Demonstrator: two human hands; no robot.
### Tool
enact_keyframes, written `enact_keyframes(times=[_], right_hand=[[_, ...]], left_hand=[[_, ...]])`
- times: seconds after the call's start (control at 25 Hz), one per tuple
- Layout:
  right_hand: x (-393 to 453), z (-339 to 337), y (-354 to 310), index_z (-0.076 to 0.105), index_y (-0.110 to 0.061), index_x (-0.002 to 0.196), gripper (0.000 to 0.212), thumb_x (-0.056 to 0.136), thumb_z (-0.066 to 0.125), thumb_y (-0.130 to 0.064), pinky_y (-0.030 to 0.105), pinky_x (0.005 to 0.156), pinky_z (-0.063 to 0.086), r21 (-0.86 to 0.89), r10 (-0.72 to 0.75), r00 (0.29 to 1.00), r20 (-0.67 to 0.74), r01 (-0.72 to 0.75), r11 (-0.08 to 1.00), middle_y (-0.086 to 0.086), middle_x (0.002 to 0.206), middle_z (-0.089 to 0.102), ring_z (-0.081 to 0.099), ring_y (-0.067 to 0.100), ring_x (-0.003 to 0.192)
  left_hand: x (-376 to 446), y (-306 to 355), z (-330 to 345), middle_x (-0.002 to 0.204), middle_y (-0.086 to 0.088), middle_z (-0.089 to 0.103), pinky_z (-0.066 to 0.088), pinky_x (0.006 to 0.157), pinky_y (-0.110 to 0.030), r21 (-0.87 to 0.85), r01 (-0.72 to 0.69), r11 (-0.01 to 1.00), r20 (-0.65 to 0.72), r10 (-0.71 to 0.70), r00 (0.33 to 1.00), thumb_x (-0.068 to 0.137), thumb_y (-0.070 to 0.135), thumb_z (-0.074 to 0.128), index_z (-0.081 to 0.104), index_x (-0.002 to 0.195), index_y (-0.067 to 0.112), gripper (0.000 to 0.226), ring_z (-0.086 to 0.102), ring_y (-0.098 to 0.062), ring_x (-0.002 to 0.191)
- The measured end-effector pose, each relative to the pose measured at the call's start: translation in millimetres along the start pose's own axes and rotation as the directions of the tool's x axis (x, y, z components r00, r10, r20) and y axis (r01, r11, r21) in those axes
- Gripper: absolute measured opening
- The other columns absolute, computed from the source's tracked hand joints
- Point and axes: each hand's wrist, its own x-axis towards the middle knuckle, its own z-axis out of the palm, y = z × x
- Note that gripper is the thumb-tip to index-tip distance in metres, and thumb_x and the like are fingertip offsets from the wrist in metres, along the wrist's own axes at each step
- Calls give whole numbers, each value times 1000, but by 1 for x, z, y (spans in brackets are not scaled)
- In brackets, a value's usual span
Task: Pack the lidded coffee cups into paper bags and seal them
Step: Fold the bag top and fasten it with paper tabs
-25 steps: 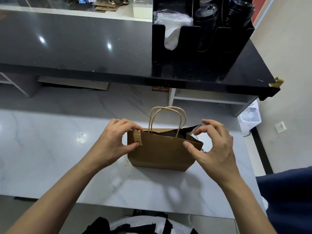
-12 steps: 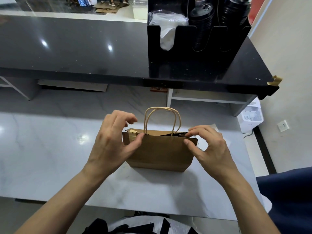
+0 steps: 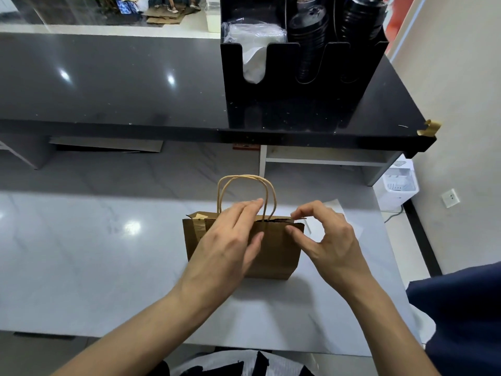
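While the brown paper bag (image 3: 273, 248) stood upright on the white marble desk (image 3: 81, 253), both hands worked at its top edge. The left hand (image 3: 230, 240) lay across the front of the bag with its fingers nearly straight over the rim, just beside the twisted paper handles (image 3: 245, 191), and its thumb pressed against the front panel. The right hand (image 3: 325, 234) pinched the bag's right top corner between thumb and forefinger, the other fingers loosely curled. A strip of tape (image 3: 196, 226) sat near the left top corner. Whether a cup was inside could not be told. Behind the desk ran a dark raised counter (image 3: 122, 85) that carried a black organizer (image 3: 298, 104) holding stacks of black lids (image 3: 309, 39) and a plastic-wrapped white pack (image 3: 252, 44).
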Motion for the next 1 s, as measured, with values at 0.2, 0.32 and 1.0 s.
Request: enact_keyframes(times=[0.2, 0.32, 1.0], right_hand=[[7, -2, 5, 63, -23, 93, 18, 86, 79, -21, 25, 87, 43, 37, -7, 1000, 1, 7, 999, -16, 92, 67, 54, -1, 97], [12, -5, 7, 62, -23, 92, 17, 86, 79, -23, 30, 86, 45, 47, -13, 1000, 0, 13, 999, -14, 90, 67, 56, 2, 94], [104, -112, 78, 59, -20, 101, 14, 92, 70, -22, 48, 82, 59, 431, 567, 690, -449, -389, 814, 2, 80, 73, 71, 18, 69]], left_hand=[[19, 1, 14, 125, 1, 67, 44, 102, -31, -60, 24, 998, 31, -22, 999, 90, 21, 74, 50, 137, 19, 52, 58, -16, 119], [31, 1, 19, 120, 11, 68, 50, 95, -34, -111, 86, 990, 90, -76, 993, 86, 26, 78, 34, 141, 35, 71, 61, -16, 112], [45, -12, 27, 106, 30, 59, 56, 81, -35, -137, 107, 985, 121, -90, 988, 81, 30, 83, 22, 148, 53, 94, 65, -13, 97]])
